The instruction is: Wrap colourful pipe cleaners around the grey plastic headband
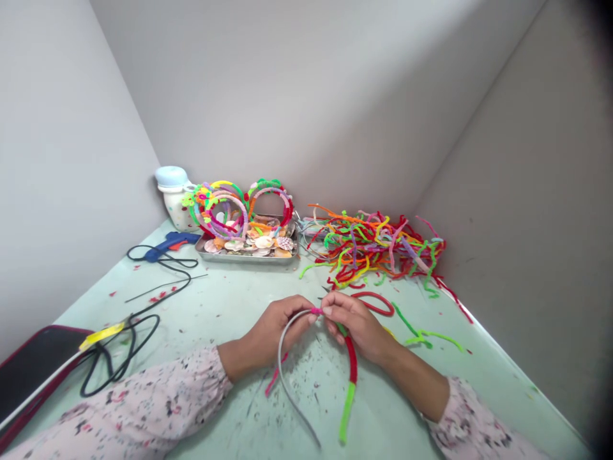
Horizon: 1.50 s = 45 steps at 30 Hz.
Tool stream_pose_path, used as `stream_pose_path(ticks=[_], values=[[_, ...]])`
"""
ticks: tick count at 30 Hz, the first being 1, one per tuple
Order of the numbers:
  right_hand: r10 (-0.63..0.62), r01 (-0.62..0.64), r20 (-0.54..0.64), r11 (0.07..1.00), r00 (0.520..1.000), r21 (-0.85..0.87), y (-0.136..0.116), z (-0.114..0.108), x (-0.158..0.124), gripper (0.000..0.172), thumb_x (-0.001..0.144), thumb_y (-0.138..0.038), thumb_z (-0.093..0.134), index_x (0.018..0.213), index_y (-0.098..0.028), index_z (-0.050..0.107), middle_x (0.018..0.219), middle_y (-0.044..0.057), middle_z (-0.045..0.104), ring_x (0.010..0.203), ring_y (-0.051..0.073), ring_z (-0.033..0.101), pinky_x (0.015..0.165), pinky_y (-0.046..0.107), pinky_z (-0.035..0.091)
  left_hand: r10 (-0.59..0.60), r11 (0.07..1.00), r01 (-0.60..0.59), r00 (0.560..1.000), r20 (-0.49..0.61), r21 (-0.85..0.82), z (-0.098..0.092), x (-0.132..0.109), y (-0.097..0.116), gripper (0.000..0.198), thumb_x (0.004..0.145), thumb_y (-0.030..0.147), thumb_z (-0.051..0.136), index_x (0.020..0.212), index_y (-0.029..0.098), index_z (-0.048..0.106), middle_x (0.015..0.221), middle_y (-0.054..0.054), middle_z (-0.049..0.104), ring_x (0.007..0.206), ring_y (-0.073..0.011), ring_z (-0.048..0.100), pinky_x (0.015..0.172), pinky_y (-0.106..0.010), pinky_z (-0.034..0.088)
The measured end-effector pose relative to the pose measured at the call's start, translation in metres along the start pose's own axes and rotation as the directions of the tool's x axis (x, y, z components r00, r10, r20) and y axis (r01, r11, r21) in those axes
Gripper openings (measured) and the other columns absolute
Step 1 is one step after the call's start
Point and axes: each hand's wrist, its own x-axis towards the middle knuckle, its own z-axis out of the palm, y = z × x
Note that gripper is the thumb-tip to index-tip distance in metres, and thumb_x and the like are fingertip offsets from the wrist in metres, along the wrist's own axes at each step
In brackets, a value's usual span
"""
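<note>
A thin grey headband point(287, 370) arches between my hands, one end bare and one end wrapped in red and green. My left hand point(287, 319) pinches it near the top of the arch. Fingers of my right hand point(352, 319) are closed on a pink pipe cleaner point(316, 311) that is wound round the band there. A loose pink tail hangs below my left hand. The red and green wrapping point(351, 364) runs down under my right hand. Just behind my right hand lie scissors with red handles point(383, 303), their tips partly hidden.
Behind, a metal tray point(249, 259) holds shells and several decorated headbands point(225, 211). Loose pipe cleaners point(378, 246) heap at the back right. At left are a white jar point(176, 201), a blue glue gun point(165, 246), a black cable point(115, 370) and a dark red-edged device point(38, 364).
</note>
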Motion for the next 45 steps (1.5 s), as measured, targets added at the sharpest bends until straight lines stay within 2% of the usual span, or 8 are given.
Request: stream_pose_path(ticks=[5, 10, 16, 19, 22, 26, 37, 45], values=[[0.033, -0.033, 0.017, 0.999, 0.999, -0.002, -0.0002, -0.0011, 0.0010, 0.010, 0.078, -0.027, 0.052, 0.074, -0.018, 0.050, 0.053, -0.005, 0.049, 0.042, 0.007, 0.041, 0.041, 0.019, 0.031, 0.033, 0.999, -0.034, 0.999, 0.037, 0.027, -0.0008, 0.0001, 0.0016, 0.027, 0.089, 0.031, 0.044, 0.088, 0.014, 0.064, 0.079, -0.004, 0.060, 0.074, -0.0128, 0.054, 0.070, -0.022, 0.041], [0.065, -0.065, 0.002, 0.997, 0.998, -0.050, -0.0015, -0.0010, 0.0008, 0.013, 0.080, -0.030, 0.052, 0.075, -0.018, 0.049, 0.050, -0.006, 0.047, 0.038, 0.006, 0.037, 0.038, 0.018, 0.028, 0.038, 0.997, -0.039, 0.999, 0.020, 0.060, -0.0020, 0.0005, 0.0029, 0.027, 0.088, 0.032, 0.045, 0.082, 0.014, 0.063, 0.073, -0.003, 0.058, 0.070, -0.0122, 0.052, 0.066, -0.021, 0.039], [-0.045, 0.045, 0.001, 0.982, 0.999, -0.186, -0.0042, 0.0039, -0.0018, 0.019, 0.082, -0.037, 0.053, 0.081, -0.018, 0.051, 0.059, -0.004, 0.054, 0.040, 0.006, 0.042, 0.042, 0.020, 0.031, -0.038, 0.998, 0.038, 0.999, 0.004, 0.045, -0.0015, 0.0009, 0.0016, 0.025, 0.086, 0.031, 0.046, 0.079, 0.013, 0.061, 0.070, -0.001, 0.058, 0.066, -0.0115, 0.050, 0.062, -0.020, 0.038], [-0.048, 0.046, -0.001, 0.971, 0.999, -0.235, -0.0028, 0.0054, -0.0008, 0.019, 0.083, -0.037, 0.052, 0.082, -0.018, 0.050, 0.061, -0.004, 0.056, 0.039, 0.006, 0.042, 0.041, 0.020, 0.031, -0.049, 0.997, 0.047, 0.998, 0.031, 0.067, -0.0012, 0.0008, 0.0028, 0.024, 0.086, 0.030, 0.046, 0.078, 0.014, 0.062, 0.068, -0.001, 0.057, 0.065, -0.0109, 0.049, 0.061, -0.020, 0.038], [-0.023, 0.022, -0.001, 0.974, 1.000, -0.224, -0.0021, 0.0059, 0.0007, 0.019, 0.083, -0.037, 0.051, 0.080, -0.018, 0.050, 0.059, -0.004, 0.056, 0.037, 0.005, 0.041, 0.040, 0.019, 0.031, -0.068, 0.995, 0.066, 0.997, 0.023, 0.079, -0.0008, 0.0002, 0.0045, 0.023, 0.086, 0.029, 0.046, 0.080, 0.014, 0.063, 0.068, -0.001, 0.057, 0.063, -0.0106, 0.048, 0.059, -0.020, 0.037], [0.017, -0.018, -0.003, 0.984, 1.000, -0.176, -0.0032, 0.0065, 0.0017, 0.020, 0.083, -0.037, 0.051, 0.078, -0.018, 0.048, 0.055, -0.005, 0.056, 0.036, 0.006, 0.041, 0.039, 0.019, 0.030, -0.093, 0.996, 0.093, 0.995, -0.042, 0.003, -0.0001, -0.0005, 0.0035, 0.024, 0.085, 0.031, 0.046, 0.085, 0.014, 0.062, 0.069, -0.002, 0.058, 0.063, -0.0114, 0.049, 0.058, -0.021, 0.038], [0.054, -0.048, 0.032, 0.985, 0.998, -0.167, -0.0021, 0.0077, 0.0027, 0.015, 0.083, -0.033, 0.050, 0.082, -0.018, 0.049, 0.054, -0.006, 0.055, 0.034, 0.006, 0.042, 0.036, 0.018, 0.031, -0.086, 0.994, 0.088, 0.996, -0.032, 0.059, 0.0006, -0.0001, -0.0030, 0.014, 0.080, 0.021, 0.047, 0.078, 0.013, 0.059, 0.061, 0.002, 0.049, 0.055, -0.0085, 0.041, 0.052, -0.018, 0.033], [0.098, -0.090, 0.048, 0.985, 0.994, -0.145, -0.0036, 0.0065, 0.0022, 0.015, 0.082, -0.033, 0.050, 0.081, -0.019, 0.048, 0.053, -0.006, 0.055, 0.032, 0.006, 0.042, 0.034, 0.018, 0.030, -0.084, 0.994, 0.085, 0.996, -0.013, 0.074, 0.0003, -0.0007, -0.0031, 0.012, 0.080, 0.019, 0.047, 0.078, 0.014, 0.058, 0.063, 0.002, 0.048, 0.058, -0.0084, 0.040, 0.052, -0.018, 0.031]])
